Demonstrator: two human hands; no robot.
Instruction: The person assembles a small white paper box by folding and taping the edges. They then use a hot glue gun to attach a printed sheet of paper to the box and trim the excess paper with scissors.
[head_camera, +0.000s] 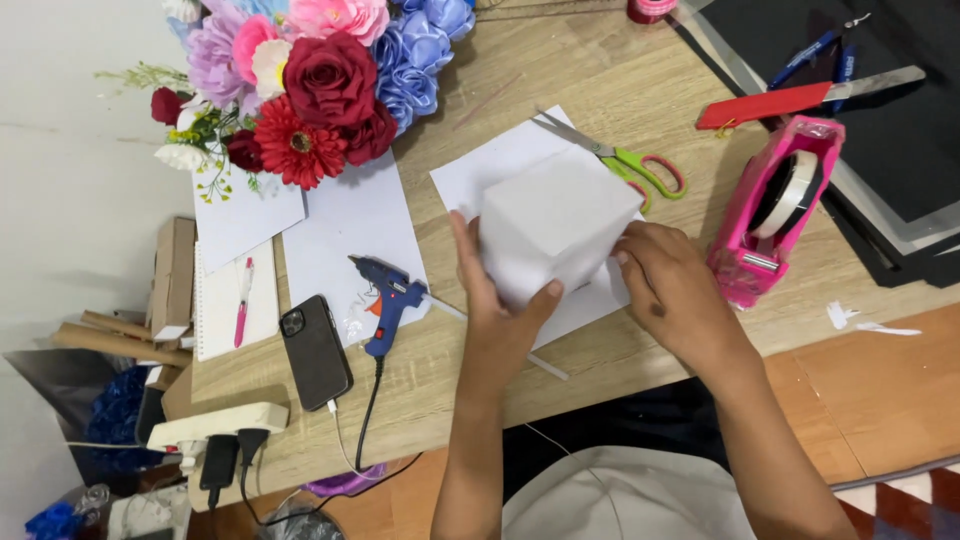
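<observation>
A white paper-covered box (550, 222) is held above a white sheet (500, 165) on the wooden table (620, 90). My left hand (490, 300) grips its left side, thumb across the near lower edge. My right hand (672, 285) presses against its right side with the fingers curled at the box's edge. Green-handled scissors (625, 160) lie just behind the box on the sheet. A blue glue gun (388, 300) lies to the left of my left hand, its cord running off the near table edge.
A pink tape dispenser (775, 210) stands right of my right hand. A bouquet of artificial flowers (310, 80) fills the far left. A black phone (315, 350), a pink pen (243, 300), white sheets, a red-handled cutter (790, 100) and a power strip (215, 425) lie around.
</observation>
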